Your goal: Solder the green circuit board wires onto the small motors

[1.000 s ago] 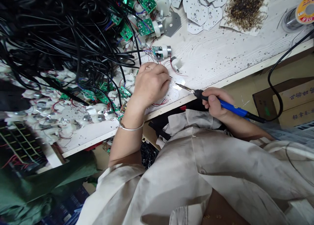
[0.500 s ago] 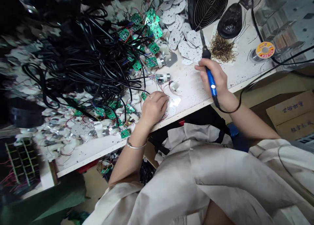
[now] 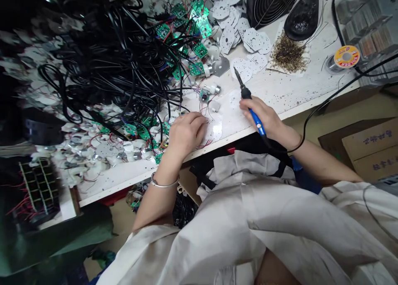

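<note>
My right hand point(image 3: 265, 117) is closed around the blue handle of a soldering iron point(image 3: 256, 121). The iron's metal tip points up and left, near some white perforated plates point(image 3: 244, 69). My left hand point(image 3: 187, 132) rests on the bench with its fingers curled down; whatever they pinch is hidden. Thin red wires point(image 3: 205, 144) stick out beside its fingers. Just beyond it lie a small green circuit board point(image 3: 204, 95) with wires, and a small white motor-like part point(image 3: 214, 106). A thin whitish plate point(image 3: 217, 129) lies right of the left fingers.
Black cables point(image 3: 124, 82) and green boards point(image 3: 196, 68) heap up on the left. Behind the iron stand a black fan point(image 3: 273, 5), a dark dish point(image 3: 301, 18) and brown granules point(image 3: 287, 55). A solder spool point(image 3: 346, 57) sits right; the iron's cord point(image 3: 314, 111) crosses the bench edge point(image 3: 298, 113).
The soldering iron in my right hand has come left and nearer to me, away from the fan. My left hand stays by the wires, fingers still curled. The view has shifted slightly.
</note>
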The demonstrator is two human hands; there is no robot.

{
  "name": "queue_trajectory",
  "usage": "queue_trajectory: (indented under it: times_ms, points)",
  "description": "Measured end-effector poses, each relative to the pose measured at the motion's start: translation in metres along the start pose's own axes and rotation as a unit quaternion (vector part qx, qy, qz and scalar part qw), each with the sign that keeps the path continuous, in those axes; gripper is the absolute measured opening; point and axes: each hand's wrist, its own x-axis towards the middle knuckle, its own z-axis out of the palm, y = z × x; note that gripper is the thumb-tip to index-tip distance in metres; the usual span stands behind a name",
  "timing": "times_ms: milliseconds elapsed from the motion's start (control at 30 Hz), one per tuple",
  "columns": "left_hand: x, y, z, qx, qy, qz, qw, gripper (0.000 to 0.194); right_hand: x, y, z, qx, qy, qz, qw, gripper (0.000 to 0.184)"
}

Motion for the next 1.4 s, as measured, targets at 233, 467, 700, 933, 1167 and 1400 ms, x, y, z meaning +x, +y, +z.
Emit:
queue_trajectory:
  times_ms: [233, 467, 700, 933, 1167, 1400]
  points:
    - [0.033, 0.004, -0.004, 0.073, 0.054, -0.047, 0.995, 0.025, -0.008, -0.007, 0.005, 0.019, 0.092, 0.006, 0.996, 0.034]
    - [0.048, -0.012, 0.008, -0.071, 0.015, 0.105, 0.992, 0.026, -0.008, -0.008, 0.005, -0.047, 0.006, -0.005, 0.999, 0.033]
    - [0.08, -0.001, 0.016, -0.228, 0.07, 0.025, 0.971, 0.016, -0.005, -0.014, 0.003, -0.095, -0.009, 0.009, 0.995, 0.033]
    - [0.103, 0.019, 0.025, -0.216, -0.031, -0.089, 0.972, 0.024, -0.007, -0.017, 0.005, -0.11, 0.028, 0.03, 0.993, 0.031]
    - [0.074, 0.03, 0.027, -0.092, -0.019, -0.061, 0.994, 0.029, -0.008, -0.018, 0.001, -0.084, -0.01, 0.053, 0.995, 0.034]
    - [0.075, 0.032, 0.03, -0.127, -0.029, -0.029, 0.991, 0.017, -0.008, -0.018, -0.001, -0.078, -0.029, 0.061, 0.995, 0.035]
